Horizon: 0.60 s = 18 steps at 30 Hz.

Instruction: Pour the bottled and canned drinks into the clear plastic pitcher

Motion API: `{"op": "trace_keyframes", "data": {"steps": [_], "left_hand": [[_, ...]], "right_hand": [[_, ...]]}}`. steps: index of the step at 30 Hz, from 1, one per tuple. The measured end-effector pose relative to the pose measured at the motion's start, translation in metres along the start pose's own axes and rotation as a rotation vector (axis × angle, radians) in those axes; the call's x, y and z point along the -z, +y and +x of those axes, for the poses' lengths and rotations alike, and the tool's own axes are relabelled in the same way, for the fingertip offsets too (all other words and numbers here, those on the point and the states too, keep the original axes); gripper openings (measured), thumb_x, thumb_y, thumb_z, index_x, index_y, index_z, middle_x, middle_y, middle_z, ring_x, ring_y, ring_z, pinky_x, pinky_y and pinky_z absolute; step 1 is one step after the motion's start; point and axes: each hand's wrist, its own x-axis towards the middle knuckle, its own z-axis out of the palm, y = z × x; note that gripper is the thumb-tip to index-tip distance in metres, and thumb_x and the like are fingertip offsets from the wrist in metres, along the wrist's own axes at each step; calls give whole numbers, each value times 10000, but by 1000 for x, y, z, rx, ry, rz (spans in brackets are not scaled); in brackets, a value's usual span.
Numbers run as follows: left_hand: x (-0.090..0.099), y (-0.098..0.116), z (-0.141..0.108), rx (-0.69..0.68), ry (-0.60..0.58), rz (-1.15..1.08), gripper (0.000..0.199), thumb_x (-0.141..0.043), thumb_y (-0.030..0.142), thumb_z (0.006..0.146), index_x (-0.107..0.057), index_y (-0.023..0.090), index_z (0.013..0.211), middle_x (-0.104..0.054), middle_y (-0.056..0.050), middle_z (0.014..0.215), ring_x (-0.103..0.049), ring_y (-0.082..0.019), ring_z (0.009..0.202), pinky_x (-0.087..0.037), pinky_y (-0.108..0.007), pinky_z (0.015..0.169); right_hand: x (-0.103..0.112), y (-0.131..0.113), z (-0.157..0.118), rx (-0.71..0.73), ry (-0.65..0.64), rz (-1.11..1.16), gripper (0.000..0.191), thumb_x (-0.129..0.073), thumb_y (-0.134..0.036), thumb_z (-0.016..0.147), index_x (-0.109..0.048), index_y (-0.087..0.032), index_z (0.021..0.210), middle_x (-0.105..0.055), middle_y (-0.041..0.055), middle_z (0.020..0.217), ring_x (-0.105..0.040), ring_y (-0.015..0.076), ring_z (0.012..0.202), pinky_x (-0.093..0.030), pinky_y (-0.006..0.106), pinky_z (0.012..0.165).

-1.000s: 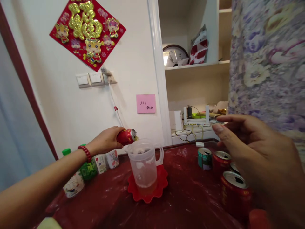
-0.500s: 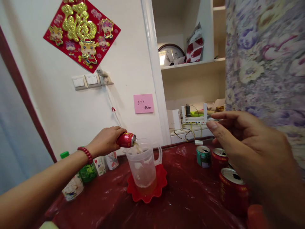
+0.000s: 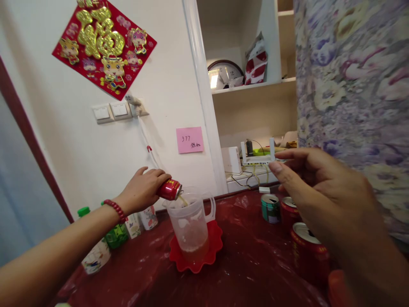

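My left hand (image 3: 143, 189), with a red bead bracelet at the wrist, is wrapped round a red drink can (image 3: 170, 189). The can is tipped to the right, and a thin stream of pale liquid runs from its mouth into a clear plastic pitcher (image 3: 188, 226). Some amber liquid lies at the pitcher's bottom. Under the pitcher is a red scalloped dish (image 3: 214, 247). My right hand (image 3: 329, 196) is raised at the right with nothing in it, its thumb and fingers apart. Below it stand opened red cans (image 3: 308, 256), partly hidden by the hand, and a green can (image 3: 270, 209).
At the left stand a green-capped bottle (image 3: 96, 251), a green bottle (image 3: 116, 236), a small carton (image 3: 132, 226) and a patterned cup (image 3: 149, 218). A white router (image 3: 258, 160) sits on the shelf behind. A floral curtain (image 3: 351, 85) hangs at the right.
The can in my left hand is tipped slightly further down, and its stream is thinner. The liquid in the pitcher looks a little higher. My right hand stays raised, and the view has shifted slightly.
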Motion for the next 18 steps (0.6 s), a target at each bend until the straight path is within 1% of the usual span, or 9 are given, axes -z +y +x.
{"op": "trace_keyframes", "data": {"steps": [5,14,18], "left_hand": [[-2,2,1,-44,37,14,521,-562,48,810,-663,250,1279,-740,-110,1303,-681,-348,1218,-362,-639,1152],[-6,7,5,-118,78,83,536,-491,-16,837,-671,262,1258,-756,-103,1276,-685,-333,1205,-344,-640,1159],[-8,10,6,-139,96,84,544,-479,-46,838,-678,245,1254,-755,-115,1266,-685,-344,1202,-317,-648,1170]], "right_hand": [[-2,-2,0,2,-9,2,371,-697,-588,951,-745,-265,1129,-718,9,867,-662,160,607,-524,265,529],[-1,-5,-1,-7,-9,1,361,-700,-572,946,-746,-260,1123,-711,6,852,-659,164,606,-519,280,555],[0,-5,-2,-16,-25,0,356,-686,-585,945,-739,-280,1121,-715,-9,865,-664,160,610,-519,274,553]]}}
